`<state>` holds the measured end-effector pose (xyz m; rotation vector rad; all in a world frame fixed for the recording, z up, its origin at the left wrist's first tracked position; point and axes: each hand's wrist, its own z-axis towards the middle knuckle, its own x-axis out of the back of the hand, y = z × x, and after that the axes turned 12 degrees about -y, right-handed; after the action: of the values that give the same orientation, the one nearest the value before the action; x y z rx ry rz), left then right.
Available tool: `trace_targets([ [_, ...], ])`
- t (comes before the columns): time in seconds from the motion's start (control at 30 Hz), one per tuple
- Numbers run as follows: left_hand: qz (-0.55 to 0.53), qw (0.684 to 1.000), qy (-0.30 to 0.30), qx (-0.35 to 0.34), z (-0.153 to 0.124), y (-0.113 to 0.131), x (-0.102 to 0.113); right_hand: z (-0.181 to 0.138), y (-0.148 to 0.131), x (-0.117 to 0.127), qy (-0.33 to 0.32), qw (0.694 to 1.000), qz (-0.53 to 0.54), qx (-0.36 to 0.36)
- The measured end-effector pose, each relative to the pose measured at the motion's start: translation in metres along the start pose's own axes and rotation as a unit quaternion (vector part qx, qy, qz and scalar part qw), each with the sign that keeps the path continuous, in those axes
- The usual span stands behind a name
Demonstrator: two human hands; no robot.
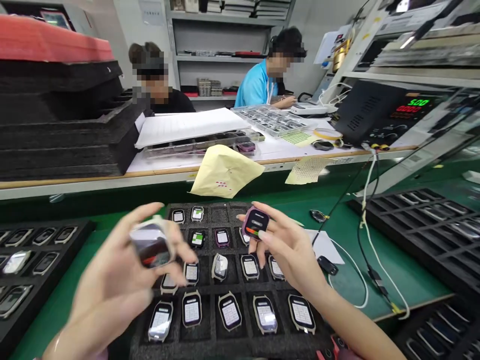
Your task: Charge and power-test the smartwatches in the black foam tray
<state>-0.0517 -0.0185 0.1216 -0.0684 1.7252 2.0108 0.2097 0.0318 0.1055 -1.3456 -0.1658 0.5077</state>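
In my left hand (123, 265) is a smartwatch with a pale case (152, 245), blurred by motion and raised above the left part of the tray. My right hand (285, 240) grips a purple-cased smartwatch (255, 224) by its edges; its screen is lit, with an orange and green strip, and the thumb lies at the screen's lower edge. Below both hands sits a black foam tray (210, 337) with rows of strapless watches. Most of those show lit white screens, such as the watch (230, 311) in the front row. Part of the tray is hidden behind my hands.
Foam trays of watch cases stand at left (45, 280) and right (423, 215). A yellow paper sheet (225, 172) hangs from the shelf edge. White cables (369, 225) run down from a power supply (386, 117). Two people sit beyond the bench.
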Motion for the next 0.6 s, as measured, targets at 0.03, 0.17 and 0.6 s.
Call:
trace_targets([
  [0.03,-0.014,1.000,-0.023,0.007,0.008,-0.005,-0.004,0.003,0.006,0.001,-0.001,1.000,0.005,-0.006],
  [0.17,-0.047,0.994,-0.062,0.075,0.026,-0.027,-0.015,0.003,0.017,0.004,-0.005,1.000,-0.005,-0.014],
  [0.6,0.009,0.994,-0.079,0.075,0.034,-0.058,-0.006,-0.004,0.016,-0.003,-0.067,0.997,-0.005,-0.024],
])
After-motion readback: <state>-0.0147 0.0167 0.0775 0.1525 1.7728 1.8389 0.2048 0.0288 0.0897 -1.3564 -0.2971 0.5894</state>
